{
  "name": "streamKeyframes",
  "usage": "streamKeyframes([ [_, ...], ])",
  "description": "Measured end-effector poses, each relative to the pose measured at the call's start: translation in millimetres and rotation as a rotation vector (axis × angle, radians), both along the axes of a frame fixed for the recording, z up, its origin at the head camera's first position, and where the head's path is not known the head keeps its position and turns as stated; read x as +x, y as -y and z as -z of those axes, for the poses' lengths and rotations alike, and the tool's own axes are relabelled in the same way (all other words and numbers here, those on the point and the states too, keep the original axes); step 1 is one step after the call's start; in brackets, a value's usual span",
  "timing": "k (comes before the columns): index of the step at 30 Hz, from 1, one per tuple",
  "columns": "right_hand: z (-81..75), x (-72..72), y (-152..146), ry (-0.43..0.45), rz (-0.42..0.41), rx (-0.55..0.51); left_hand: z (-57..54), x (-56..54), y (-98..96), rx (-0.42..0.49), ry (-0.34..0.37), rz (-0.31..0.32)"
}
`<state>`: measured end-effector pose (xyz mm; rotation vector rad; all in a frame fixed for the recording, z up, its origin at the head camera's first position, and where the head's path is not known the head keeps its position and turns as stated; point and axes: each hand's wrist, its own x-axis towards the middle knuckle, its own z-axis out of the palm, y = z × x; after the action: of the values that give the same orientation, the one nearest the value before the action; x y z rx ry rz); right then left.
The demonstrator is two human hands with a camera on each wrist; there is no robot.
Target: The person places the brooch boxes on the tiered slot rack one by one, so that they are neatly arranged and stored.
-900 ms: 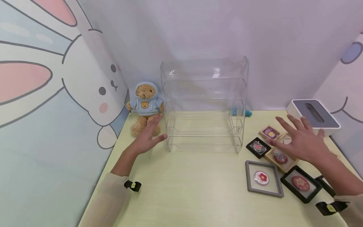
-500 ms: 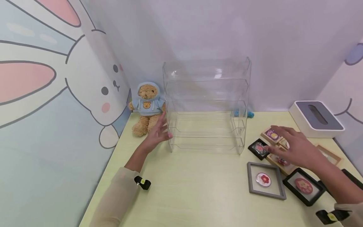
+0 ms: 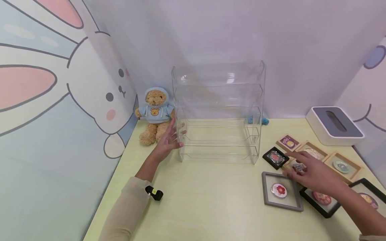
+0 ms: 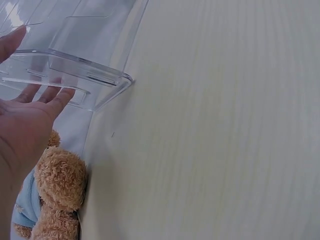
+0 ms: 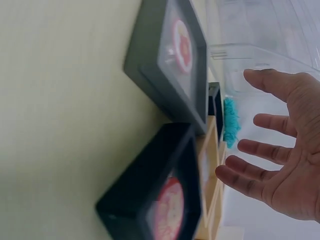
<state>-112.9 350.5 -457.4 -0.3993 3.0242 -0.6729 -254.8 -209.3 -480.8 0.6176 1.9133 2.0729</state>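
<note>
My left hand (image 3: 164, 144) is at the left side of a clear acrylic display rack (image 3: 218, 145). Its thumb is by the front edge, and its extended fingers lie along the side panel, seen partly through the plastic in the left wrist view; whether they press on it I cannot tell. My right hand (image 3: 313, 172) hovers over a cluster of shadow-box frames with round badges, holding nothing, fingers spread in the right wrist view. Below and near it are a grey frame (image 3: 265, 192), a small black frame (image 3: 275, 158) and a black frame with a pink badge (image 3: 322, 198).
A teddy bear (image 3: 155, 112) in a blue hoodie sits left of the rack. A tissue box (image 3: 337, 129) stands at the back right. Wooden frames (image 3: 351, 177) and another black frame (image 3: 369, 199) lie at the right. Something turquoise (image 3: 264, 121) lies behind the rack.
My left hand has moved right to the rack's side. My right hand has moved down and toward me over the frames, uncovering the wooden frames behind it.
</note>
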Motion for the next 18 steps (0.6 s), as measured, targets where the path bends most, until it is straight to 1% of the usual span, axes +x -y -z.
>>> streamKeyframes([
  [2,4.2,5.0,0.8,-0.004,0.001,-0.009,1.3,-0.3,0.2,0.005,-0.012,-0.002],
  [9,29.0,15.2,-1.6,-0.203,-0.062,-0.039,0.1,1.4,0.1,0.013,-0.009,-0.005],
  [11,33.7,16.5,-1.0,-0.227,-0.064,-0.023,-0.1,1.6,0.0,0.013,-0.009,-0.001],
  [14,38.5,17.1,-0.5,-0.235,-0.037,0.016,-0.2,1.9,-0.6,0.002,-0.016,-0.001],
  [18,42.6,18.5,0.3,-0.181,0.027,0.06,-0.7,2.5,-1.6,-0.009,-0.022,-0.001],
])
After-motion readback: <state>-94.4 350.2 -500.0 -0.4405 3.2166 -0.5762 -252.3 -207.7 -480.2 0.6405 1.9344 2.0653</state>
